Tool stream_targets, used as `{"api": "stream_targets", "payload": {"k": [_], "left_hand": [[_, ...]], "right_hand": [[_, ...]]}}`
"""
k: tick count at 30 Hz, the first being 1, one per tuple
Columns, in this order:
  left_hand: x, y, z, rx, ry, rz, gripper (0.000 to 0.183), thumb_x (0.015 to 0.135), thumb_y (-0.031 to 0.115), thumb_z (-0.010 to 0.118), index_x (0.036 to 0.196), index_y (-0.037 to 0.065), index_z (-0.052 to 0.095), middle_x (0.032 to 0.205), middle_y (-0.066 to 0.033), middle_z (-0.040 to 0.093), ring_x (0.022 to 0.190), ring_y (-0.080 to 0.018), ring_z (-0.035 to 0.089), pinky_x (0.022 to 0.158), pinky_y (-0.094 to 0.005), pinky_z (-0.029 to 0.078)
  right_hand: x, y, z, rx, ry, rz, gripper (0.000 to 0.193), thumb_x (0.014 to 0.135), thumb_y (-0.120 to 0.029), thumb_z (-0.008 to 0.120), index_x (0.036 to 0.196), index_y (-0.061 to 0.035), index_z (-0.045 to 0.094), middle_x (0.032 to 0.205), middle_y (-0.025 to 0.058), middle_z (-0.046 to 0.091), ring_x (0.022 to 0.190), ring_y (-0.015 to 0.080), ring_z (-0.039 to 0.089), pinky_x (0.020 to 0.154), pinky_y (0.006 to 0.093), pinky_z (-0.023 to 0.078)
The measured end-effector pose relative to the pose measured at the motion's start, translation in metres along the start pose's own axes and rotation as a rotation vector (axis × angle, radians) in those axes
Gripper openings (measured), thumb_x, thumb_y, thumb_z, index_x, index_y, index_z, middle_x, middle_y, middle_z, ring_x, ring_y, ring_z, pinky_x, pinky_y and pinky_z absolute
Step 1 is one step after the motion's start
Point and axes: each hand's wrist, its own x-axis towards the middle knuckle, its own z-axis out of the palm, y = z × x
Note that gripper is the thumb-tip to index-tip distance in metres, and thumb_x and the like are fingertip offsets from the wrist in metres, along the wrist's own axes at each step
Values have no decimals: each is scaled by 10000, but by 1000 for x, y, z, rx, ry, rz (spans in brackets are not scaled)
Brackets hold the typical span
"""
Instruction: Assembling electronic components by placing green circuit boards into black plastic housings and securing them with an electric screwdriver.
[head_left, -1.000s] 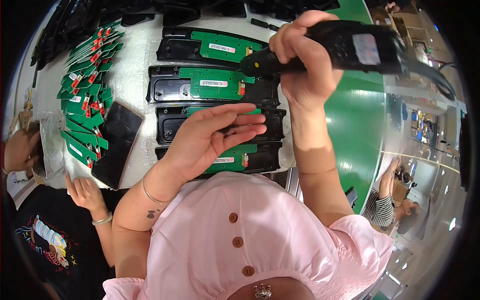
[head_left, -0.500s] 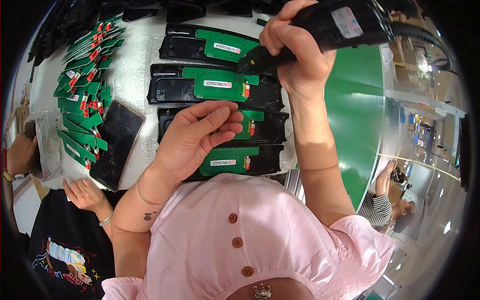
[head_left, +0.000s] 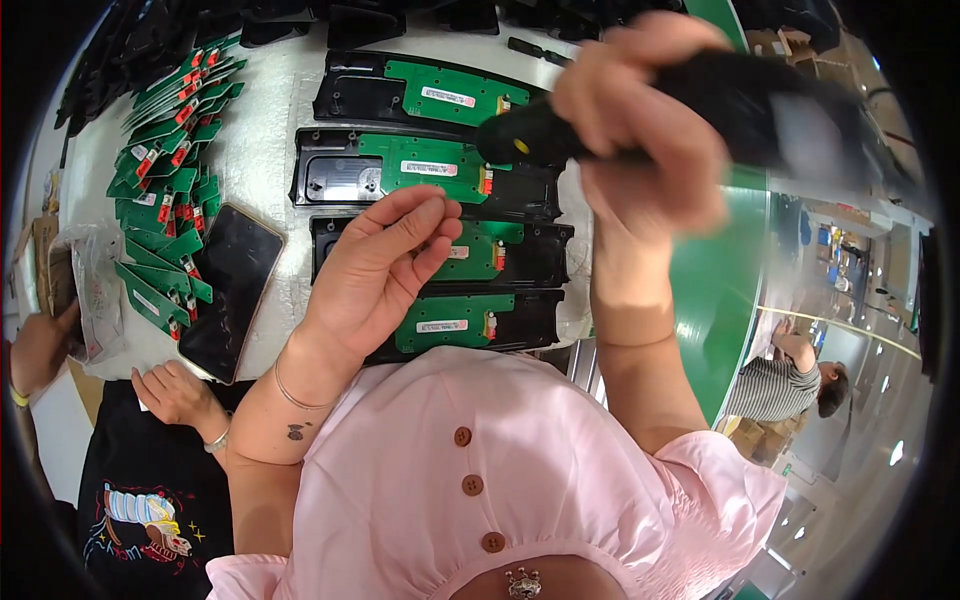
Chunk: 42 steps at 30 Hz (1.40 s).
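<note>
My right hand (head_left: 655,135), smeared by motion, is wrapped around a black electric screwdriver (head_left: 760,110). The narrow end of the tool points left and lies over the right side of the second black plastic housing (head_left: 335,165), beside its green circuit board (head_left: 415,175). Whether the tip touches anything cannot be seen. Over the third housing (head_left: 550,250) hovers my left hand (head_left: 375,260), thumb and fingers pinched together; anything between them is hidden. The top housing (head_left: 345,90) and the bottom one (head_left: 540,315) each carry a similar board with a white label and a red-and-white connector.
Left of the housings lie a heap of green boards (head_left: 165,200) and a black phone (head_left: 235,290). A clear plastic bag (head_left: 95,300) sits near another person's hand (head_left: 175,395). Black parts (head_left: 365,22) line the far edge; a green surface (head_left: 715,300) is at right.
My right hand has swung right and slightly nearer with the screwdriver, now blurred, while the tool's narrow end stays around the same place. My left hand has shifted slightly left and away from me.
</note>
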Motion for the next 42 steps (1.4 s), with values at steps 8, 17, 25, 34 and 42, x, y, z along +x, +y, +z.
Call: {"api": "stream_targets", "payload": {"k": [8, 17, 25, 34, 42], "left_hand": [[1, -11, 7, -39, -92, -50, 154, 872, 134, 549, 967, 17, 582, 888, -58, 600, 766, -98, 592, 657, -176, 520], [-2, -23, 9, 15, -92, -90, 158, 880, 200, 549, 896, 47, 585, 811, -15, 586, 697, -67, 555, 616, -176, 483], [1, -26, 4, 118, -228, -27, 261, 899, 251, 510, 999, 15, 560, 894, -49, 577, 767, -96, 552, 729, -214, 482], [-10, -23, 14, 134, -75, -165, 383, 943, 159, 379, 1222, -103, 381, 1123, -240, 521, 1029, -288, 558, 842, -274, 504], [-15, -18, 6, 128, -139, -144, 314, 924, 80, 356, 1171, -94, 438, 967, -178, 597, 822, -216, 628, 735, -247, 530]], "right_hand": [[-16, -89, -1, 13, -446, 104, 255, 687, -99, 606, 851, -149, 417, 614, -80, 542, 571, 26, 532, 562, 148, 373], [-43, -87, 6, 7, -208, 24, 272, 702, -89, 614, 807, -150, 372, 573, -80, 520, 518, 30, 500, 539, 159, 363], [-54, -69, 3, 57, -164, -91, 277, 679, -38, 553, 917, -106, 430, 595, -75, 454, 551, 53, 449, 562, 188, 336], [-43, -12, 2, -162, 177, 87, 266, 655, -62, 471, 918, -22, 461, 542, 22, 385, 451, 122, 353, 495, 292, 340], [-43, -3, -6, -174, 117, 108, 232, 670, -46, 471, 899, -16, 453, 554, 39, 406, 449, 127, 358, 472, 295, 339]]}}
